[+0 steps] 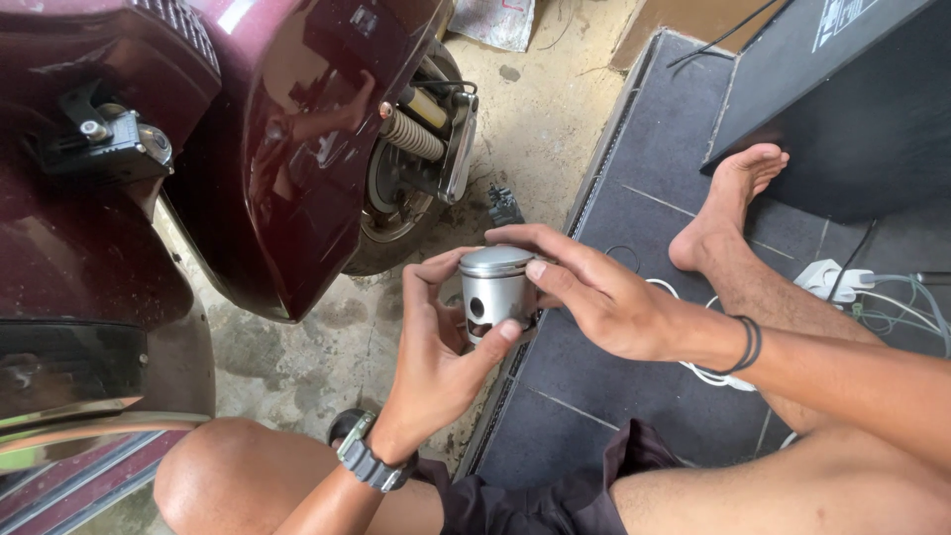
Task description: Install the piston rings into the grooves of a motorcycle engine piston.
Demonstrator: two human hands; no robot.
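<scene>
A silver metal piston [492, 288] with a round pin hole in its side is held upright between both my hands. My left hand [436, 342] cups it from the left and below, thumb on its lower right edge. My right hand [594, 292] covers its right side, fingers lying over the top rim. A dark watch sits on my left wrist, dark bands on my right wrist.
A maroon scooter [267, 139] fills the left, its wheel and spring suspension [411, 149] just beyond my hands. My bare foot [728, 203] rests on a dark mat [614, 178] at right. White cables and a plug [832, 279] lie beside a black box [852, 99].
</scene>
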